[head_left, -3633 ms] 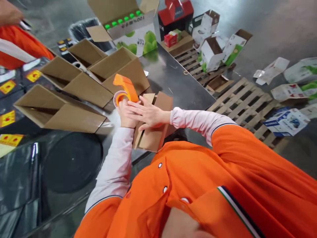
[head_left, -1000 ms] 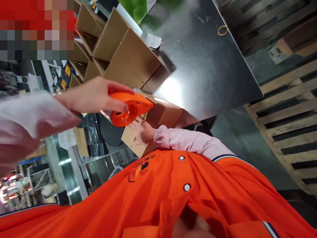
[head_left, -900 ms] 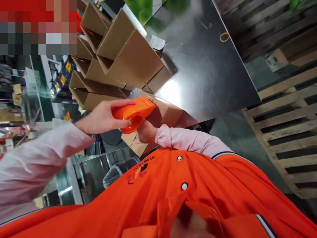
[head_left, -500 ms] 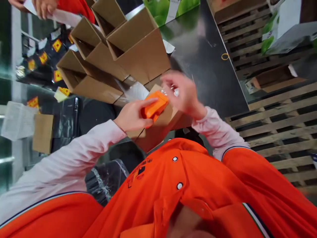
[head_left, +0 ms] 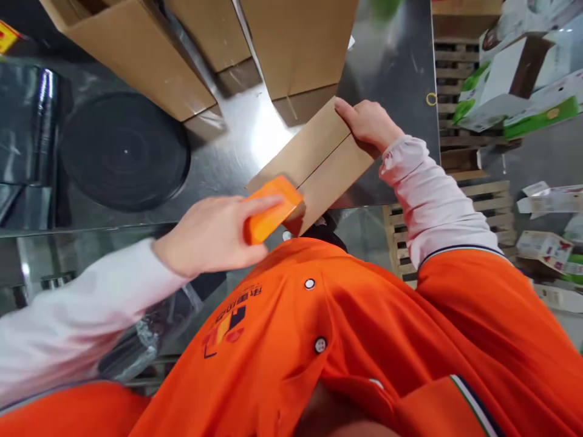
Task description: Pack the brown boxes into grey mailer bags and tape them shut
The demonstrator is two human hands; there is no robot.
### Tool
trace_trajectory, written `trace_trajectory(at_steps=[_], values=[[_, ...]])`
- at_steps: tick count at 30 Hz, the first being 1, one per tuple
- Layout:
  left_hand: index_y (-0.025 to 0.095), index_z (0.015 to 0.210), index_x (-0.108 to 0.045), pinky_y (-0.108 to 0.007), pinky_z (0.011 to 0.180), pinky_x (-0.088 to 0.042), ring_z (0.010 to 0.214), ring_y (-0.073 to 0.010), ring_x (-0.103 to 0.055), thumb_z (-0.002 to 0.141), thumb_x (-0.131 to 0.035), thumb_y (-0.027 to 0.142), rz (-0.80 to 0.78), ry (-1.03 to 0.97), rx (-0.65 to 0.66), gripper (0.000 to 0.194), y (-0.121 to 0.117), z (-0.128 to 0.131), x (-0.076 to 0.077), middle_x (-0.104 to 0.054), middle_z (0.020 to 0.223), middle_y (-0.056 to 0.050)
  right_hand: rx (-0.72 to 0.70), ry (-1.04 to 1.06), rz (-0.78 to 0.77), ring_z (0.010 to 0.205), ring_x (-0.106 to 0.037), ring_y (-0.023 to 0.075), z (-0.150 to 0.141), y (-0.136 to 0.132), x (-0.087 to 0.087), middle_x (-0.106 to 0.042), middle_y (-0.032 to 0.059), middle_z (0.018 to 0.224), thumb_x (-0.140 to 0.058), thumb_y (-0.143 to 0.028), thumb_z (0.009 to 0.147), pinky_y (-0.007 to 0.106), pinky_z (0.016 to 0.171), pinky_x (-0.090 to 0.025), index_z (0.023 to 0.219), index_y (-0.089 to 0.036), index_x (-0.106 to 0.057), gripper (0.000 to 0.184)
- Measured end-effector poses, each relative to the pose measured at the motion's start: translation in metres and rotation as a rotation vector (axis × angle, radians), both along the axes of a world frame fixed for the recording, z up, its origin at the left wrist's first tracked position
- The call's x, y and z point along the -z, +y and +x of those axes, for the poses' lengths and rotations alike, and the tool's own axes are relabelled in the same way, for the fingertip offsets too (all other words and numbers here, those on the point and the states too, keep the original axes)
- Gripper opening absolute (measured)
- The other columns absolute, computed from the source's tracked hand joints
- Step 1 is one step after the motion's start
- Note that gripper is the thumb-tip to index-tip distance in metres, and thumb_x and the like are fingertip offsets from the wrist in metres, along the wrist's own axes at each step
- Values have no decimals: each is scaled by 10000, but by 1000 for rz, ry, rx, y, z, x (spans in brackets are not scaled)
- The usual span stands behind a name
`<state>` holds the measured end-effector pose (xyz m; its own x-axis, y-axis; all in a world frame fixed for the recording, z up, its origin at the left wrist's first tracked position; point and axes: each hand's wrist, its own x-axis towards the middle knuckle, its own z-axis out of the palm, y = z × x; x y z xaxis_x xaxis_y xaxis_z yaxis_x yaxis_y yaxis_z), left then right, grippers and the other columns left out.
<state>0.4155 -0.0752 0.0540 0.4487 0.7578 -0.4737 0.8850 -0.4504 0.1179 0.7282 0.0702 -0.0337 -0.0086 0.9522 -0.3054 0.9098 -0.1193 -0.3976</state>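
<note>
My left hand point(head_left: 214, 233) is closed around an orange tape dispenser point(head_left: 273, 209), thumb on top and fingers underneath. The dispenser is at the near left end of a brown cardboard box point(head_left: 314, 149); whether it touches the box I cannot tell. Two flaps meet in a straight seam along the box's top face. At the box's far right corner my right hand point(head_left: 367, 124) grips the edge, its thumb on the top face and the other fingers mostly hidden. The box lies slanted at the front edge of the dark metal table point(head_left: 218, 164).
Open cardboard boxes point(head_left: 300, 48) stand at the back of the table. A round black disc point(head_left: 125, 152) lies to the left, beside black plastic wrap point(head_left: 27, 121). A yellow ring point(head_left: 431, 99) is at the right edge. Wooden pallets point(head_left: 487, 206) and cartons point(head_left: 514, 79) are on the floor.
My right hand has moved from beside the tape dispenser to the box's far corner and grips it. My left hand has drawn the dispenser slightly left and nearer. The view has shifted closer.
</note>
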Motion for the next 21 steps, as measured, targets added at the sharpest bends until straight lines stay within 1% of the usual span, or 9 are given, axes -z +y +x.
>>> trace_trajectory(at_steps=[2, 4, 7, 10, 13, 15, 18, 19, 21], values=[[383, 1608, -629, -480, 763, -558, 863, -385, -749, 687, -681, 498, -37, 21, -80, 930, -38, -50, 15, -763, 1012, -68, 2, -17, 11, 1414, -652, 393, 1, 2, 2, -682, 386, 1362, -297, -609, 1159, 472, 1142, -461, 1291, 78, -756, 836], [402, 1545, -688, -500, 731, -557, 873, -395, -749, 661, -652, 513, -122, 68, -163, 891, -69, -92, 40, -769, 992, -62, -9, -34, 22, 1396, -672, 346, 2, 3, 4, -694, 381, 1348, -284, -597, 1160, 449, 1126, -466, 1273, 68, -764, 828], [389, 1490, -736, -467, 646, -523, 774, -360, -713, 661, -630, 510, -162, 94, -214, 844, -88, -119, 84, -750, 902, -72, -7, -85, 39, 1354, -700, 300, 7, 5, 8, -703, 386, 1326, -269, -588, 1158, 444, 1094, -481, 1251, 61, -769, 824], [330, 1537, -704, -369, 697, -517, 779, -270, -709, 724, -627, 477, -87, 1, -175, 830, -73, -97, 120, -740, 923, -51, 47, -108, 72, 1293, -729, 278, 10, 7, 11, -726, 369, 1292, -302, -601, 1147, 435, 1049, -495, 1211, 20, -804, 801], [254, 1576, -661, -286, 824, -501, 935, -205, -737, 840, -567, 409, -98, -58, -121, 757, -41, -54, 139, -748, 998, -5, 80, -112, 97, 1256, -743, 262, 11, 9, 14, -743, 349, 1243, -299, -616, 1120, 427, 988, -492, 1204, 48, -799, 835], [171, 1545, -678, -316, 847, -507, 1015, -259, -754, 852, -636, 391, -120, -51, -74, 729, -24, -27, 144, -775, 1030, -64, 113, -104, 135, 1218, -756, 257, 10, 11, 16, -753, 334, 1200, -321, -622, 1095, 438, 950, -489, 1136, 62, -797, 834], [85, 1439, -728, -413, 831, -529, 1071, -407, -761, 796, -789, 357, -114, -65, -25, 701, -17, 2, 146, -788, 1056, -227, 141, -65, 164, 1161, -770, 241, 15, 14, 16, -756, 341, 1167, -395, -584, 1097, 443, 938, -484, 914, 0, -795, 732], [71, 1408, -739, -434, 826, -533, 1073, -432, -759, 796, -803, 347, -113, -73, -27, 674, -19, 10, 145, -784, 1059, -258, 148, -53, 160, 1154, -770, 231, 18, 14, 15, -756, 346, 1168, -410, -574, 1100, 437, 947, -484, 829, -32, -775, 707], [55, 1308, -779, -433, 855, -544, 1091, -414, -760, 812, -796, 325, -130, -93, -84, 565, -25, 23, 142, -786, 1046, -245, 192, -25, 138, 1163, -760, 207, 21, 10, 8, -758, 338, 1202, -439, -571, 1097, 416, 981, -483, 683, -110, -705, 674]])
